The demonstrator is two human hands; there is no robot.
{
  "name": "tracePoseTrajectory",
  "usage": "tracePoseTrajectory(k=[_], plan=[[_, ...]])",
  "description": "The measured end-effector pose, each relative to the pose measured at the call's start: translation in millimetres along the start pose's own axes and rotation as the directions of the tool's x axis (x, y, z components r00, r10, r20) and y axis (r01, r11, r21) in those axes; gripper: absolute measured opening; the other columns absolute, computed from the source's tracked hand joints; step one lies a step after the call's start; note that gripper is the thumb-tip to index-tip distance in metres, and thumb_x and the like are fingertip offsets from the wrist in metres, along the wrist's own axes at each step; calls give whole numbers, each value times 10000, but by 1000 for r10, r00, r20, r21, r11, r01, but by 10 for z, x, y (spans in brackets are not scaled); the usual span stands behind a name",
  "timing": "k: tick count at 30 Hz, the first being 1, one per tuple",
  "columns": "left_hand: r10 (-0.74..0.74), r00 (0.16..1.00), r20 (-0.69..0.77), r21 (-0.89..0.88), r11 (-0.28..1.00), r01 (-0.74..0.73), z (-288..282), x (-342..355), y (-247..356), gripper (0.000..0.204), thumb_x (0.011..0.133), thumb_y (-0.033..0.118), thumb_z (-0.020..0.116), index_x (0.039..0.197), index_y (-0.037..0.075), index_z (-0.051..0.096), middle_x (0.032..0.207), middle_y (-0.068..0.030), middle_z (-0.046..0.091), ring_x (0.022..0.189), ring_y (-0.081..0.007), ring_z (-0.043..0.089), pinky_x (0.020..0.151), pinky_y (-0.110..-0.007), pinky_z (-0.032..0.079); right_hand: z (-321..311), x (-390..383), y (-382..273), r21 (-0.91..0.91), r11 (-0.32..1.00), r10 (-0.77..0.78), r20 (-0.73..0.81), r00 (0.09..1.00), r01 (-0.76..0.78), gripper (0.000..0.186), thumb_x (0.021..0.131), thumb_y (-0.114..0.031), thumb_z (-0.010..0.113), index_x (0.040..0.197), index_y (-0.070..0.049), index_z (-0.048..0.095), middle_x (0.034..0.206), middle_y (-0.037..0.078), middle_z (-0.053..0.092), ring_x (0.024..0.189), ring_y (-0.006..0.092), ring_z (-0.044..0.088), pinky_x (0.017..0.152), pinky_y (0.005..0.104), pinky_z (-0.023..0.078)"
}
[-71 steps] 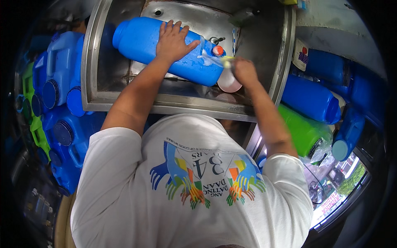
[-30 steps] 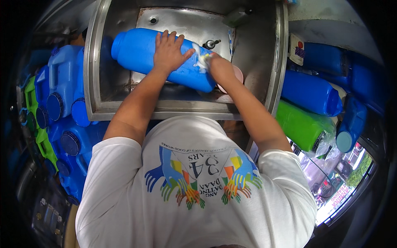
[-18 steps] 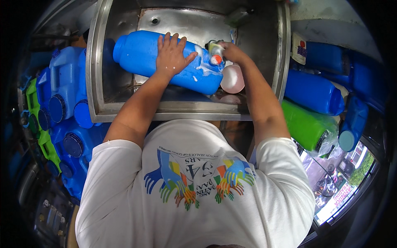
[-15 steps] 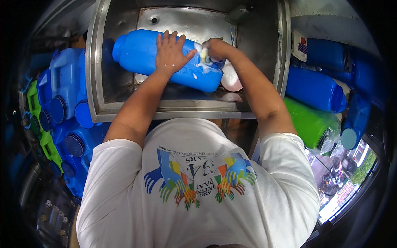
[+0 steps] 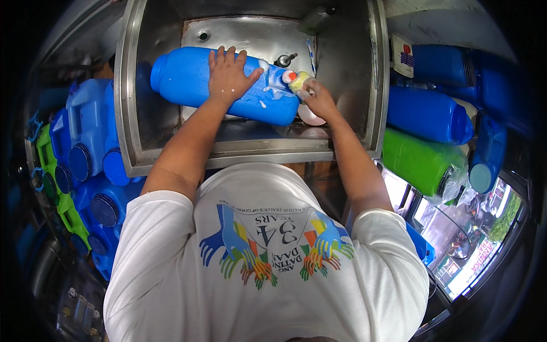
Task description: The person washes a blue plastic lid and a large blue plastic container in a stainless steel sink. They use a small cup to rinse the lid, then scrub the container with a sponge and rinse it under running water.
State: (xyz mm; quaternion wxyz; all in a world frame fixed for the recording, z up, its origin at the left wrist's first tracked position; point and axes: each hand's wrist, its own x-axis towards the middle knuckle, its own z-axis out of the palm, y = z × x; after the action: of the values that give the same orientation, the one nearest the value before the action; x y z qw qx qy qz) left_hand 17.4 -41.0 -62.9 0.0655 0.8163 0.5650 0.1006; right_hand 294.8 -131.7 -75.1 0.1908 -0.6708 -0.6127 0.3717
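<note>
A blue plastic water container (image 5: 188, 77) lies on its side across the metal sink (image 5: 379, 68), its neck toward the left. My left hand (image 5: 229, 77) rests flat on its upper side, fingers spread. White suds cling to the container's right part. In my right hand (image 5: 319, 101) is a soapy yellow sponge (image 5: 298, 84), held at the container's right end. Beside the sponge shows a small red-and-white round part (image 5: 289, 76), whose kind I cannot make out. A pinkish-white bowl (image 5: 312, 116) sits partly behind my right hand.
A toothbrush (image 5: 311, 52) leans near a dark metal fitting (image 5: 284, 60) in the sink; a drain hole (image 5: 203, 36) is at its far left. Blue and green containers (image 5: 88, 122) crowd the left side. More blue containers (image 5: 427, 115) and a plastic-wrapped green one (image 5: 415, 158) lie at right.
My right hand has drawn back toward me and slightly right with the sponge, baring the red-and-white part and the metal fitting. My left hand stays on the container.
</note>
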Motion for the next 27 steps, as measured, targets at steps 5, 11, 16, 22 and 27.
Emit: tracePoseTrajectory(k=[5,11,16,22,27], plan=[[9,1000,23,22,1000,-10,-36,-33,12,729,888,651,528,1354,92,571,1423,-183,495,1391,-396,345,1180,-563,141,11,312,-227,-159,987,-8,-59,998,-2,460,751,-111,736,1168,-19,566,1020,216,668,991,404,662,887,403,511],[17,999,27,-26,1000,-16,-88,-155,2,732,875,646,544,1355,95,571,1420,-191,501,1396,-399,342,1186,-556,128,-324,681,-171,-81,974,229,356,906,-214,370,759,-78,682,1124,-23,704,965,111,727,862,193,682,796,316,540],[-15,999,49,-35,999,17,-78,-136,38,728,865,636,567,1355,97,572,1426,-189,500,1390,-399,355,1186,-544,146,-337,760,-137,-257,953,253,388,886,-159,403,744,-146,680,1132,-42,713,977,133,736,849,235,696,786,348,550],[-217,971,-96,-224,956,192,-311,58,-787,830,790,608,686,1365,29,537,1422,-209,503,1360,-404,415,1140,-506,298,-211,418,-373,-10,962,272,11,962,-272,347,807,-167,609,1106,-19,702,970,216,719,860,356,703,773,397,551],[-563,794,230,-60,806,589,-468,-174,-1640,890,770,577,753,1338,-68,520,1385,-297,512,1257,-378,537,1096,-471,396,318,84,-900,-126,880,-467,-63,882,457,320,861,-211,620,1136,-61,684,1226,248,614,1165,396,585,1010,453,455]])
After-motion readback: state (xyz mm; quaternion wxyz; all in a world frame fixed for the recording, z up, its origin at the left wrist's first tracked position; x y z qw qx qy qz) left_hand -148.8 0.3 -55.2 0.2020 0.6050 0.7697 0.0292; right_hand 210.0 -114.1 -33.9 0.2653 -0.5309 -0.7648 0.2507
